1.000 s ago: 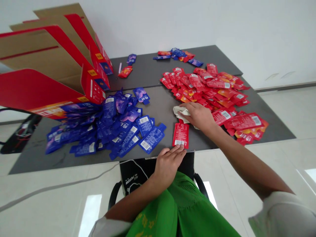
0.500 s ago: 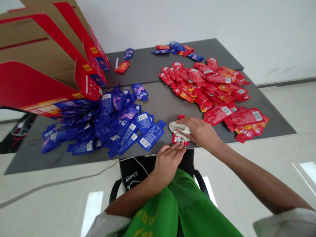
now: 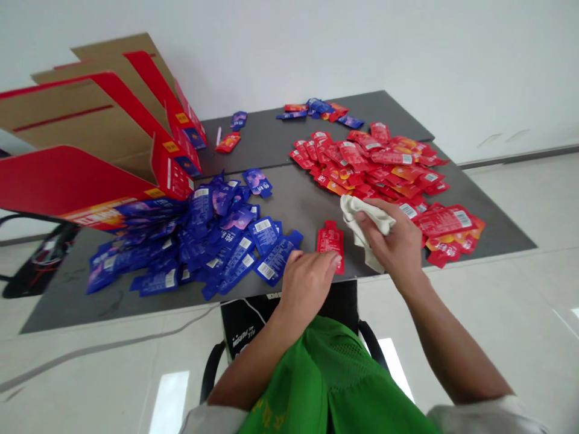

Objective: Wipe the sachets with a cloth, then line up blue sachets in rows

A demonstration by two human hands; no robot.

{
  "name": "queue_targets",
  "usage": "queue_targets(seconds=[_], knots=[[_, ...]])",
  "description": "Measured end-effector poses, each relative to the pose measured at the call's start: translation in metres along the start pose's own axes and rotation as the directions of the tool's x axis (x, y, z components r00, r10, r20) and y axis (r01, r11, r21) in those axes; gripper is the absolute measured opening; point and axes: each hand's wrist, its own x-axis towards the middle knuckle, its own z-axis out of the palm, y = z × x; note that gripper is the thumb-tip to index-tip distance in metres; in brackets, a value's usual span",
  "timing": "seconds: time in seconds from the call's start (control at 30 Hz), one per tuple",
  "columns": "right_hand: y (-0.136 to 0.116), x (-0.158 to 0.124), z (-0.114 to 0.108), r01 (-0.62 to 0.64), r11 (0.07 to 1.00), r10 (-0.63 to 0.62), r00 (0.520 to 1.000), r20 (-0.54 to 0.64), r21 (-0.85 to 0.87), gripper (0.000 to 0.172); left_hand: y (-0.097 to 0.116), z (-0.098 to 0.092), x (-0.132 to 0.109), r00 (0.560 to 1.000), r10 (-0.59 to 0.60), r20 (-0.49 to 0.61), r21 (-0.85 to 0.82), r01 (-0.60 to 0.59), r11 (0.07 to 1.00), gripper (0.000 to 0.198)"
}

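A crumpled white cloth (image 3: 368,220) is pinched in my right hand (image 3: 400,241), lifted just right of a single red sachet (image 3: 331,238). That sachet lies on the table near the front edge, its narrow neck pointing away from me. My left hand (image 3: 308,280) is closed at the sachet's lower end, with fingers curled and tips against it. The hand hides the sachet's lower left corner. To the left lies a heap of blue sachets (image 3: 221,226). A large pile of red sachets (image 3: 362,157) spreads beyond my right hand.
Tall red cardboard boxes (image 3: 165,175) with raised brown flaps stand at the left. Several mixed sachets (image 3: 321,107) lie at the back of the grey table (image 3: 289,187). A black chair (image 3: 341,298) sits under the front edge, and a cable (image 3: 149,340) runs along the left.
My right hand has lifted the cloth off the red sachet and moved it right, uncovering the sachet. My left hand's fingers have curled in at its lower end. The view has shifted slightly.
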Motion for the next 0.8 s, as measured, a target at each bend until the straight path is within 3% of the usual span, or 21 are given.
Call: queue_targets(seconds=[0.1, 0.2, 0.37, 0.47, 0.63, 0.73, 0.8], knots=[[0.001, -0.041, -0.018, -0.207, 0.975, 0.213, 0.974, -0.073, 0.083, 0.043, -0.006, 0.005, 0.031, 0.994, -0.108, -0.01, 0.112, 0.108, 0.988, 0.027], [0.006, -0.075, -0.025, -0.385, 0.914, 0.395, 0.916, -0.067, 0.125, 0.048, -0.014, 0.02, 0.056, 0.981, -0.193, 0.01, 0.229, 0.186, 0.956, 0.05], [0.013, -0.103, -0.025, -0.504, 0.85, 0.51, 0.86, 0.002, 0.153, 0.054, -0.021, 0.038, 0.078, 0.96, -0.251, 0.127, 0.262, 0.212, 0.942, 0.046], [0.016, -0.106, -0.023, -0.519, 0.839, 0.522, 0.852, 0.027, 0.162, 0.055, -0.026, 0.041, 0.087, 0.947, -0.257, 0.194, 0.168, 0.226, 0.96, 0.043], [0.019, -0.106, -0.021, -0.515, 0.836, 0.52, 0.854, 0.03, 0.189, 0.054, -0.032, 0.037, 0.095, 0.929, -0.278, 0.243, -0.175, 0.324, 0.93, 0.041], [0.02, -0.105, -0.021, -0.51, 0.84, 0.515, 0.857, 0.026, 0.186, 0.054, -0.026, 0.026, 0.094, 0.953, -0.267, 0.143, -0.34, 0.301, 0.891, 0.021], [0.02, -0.105, -0.021, -0.507, 0.84, 0.512, 0.858, 0.022, 0.193, 0.054, -0.019, 0.015, 0.089, 0.978, -0.206, 0.014, -0.424, 0.193, 0.885, 0.008]])
